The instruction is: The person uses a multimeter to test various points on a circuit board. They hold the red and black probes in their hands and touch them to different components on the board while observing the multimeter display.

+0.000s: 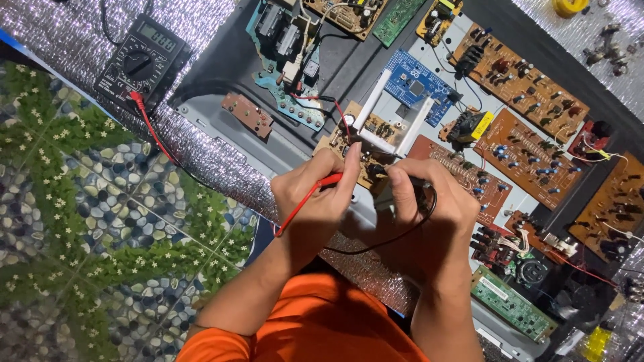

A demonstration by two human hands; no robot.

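Observation:
My left hand (315,194) pinches a red test probe (330,179), its tip pressed toward a small tan circuit board (359,144). A red lead (157,137) runs from the probe back to a black digital multimeter (141,62) at the upper left. My right hand (426,201) grips a black test probe (379,171) against the same board, and its black lead (402,234) loops under my wrist. Both hands sit close together over the board. Two white plastic strips (392,114) lie across the board's far end.
Many circuit boards surround the hands: a blue one (419,86), brown ones (520,80) at the upper right, a green one (513,305) at the lower right. Silver foil matting (221,167) covers the floor edge, beside a pebble-and-leaf patterned mat (100,221). My orange clothing (322,322) fills the bottom.

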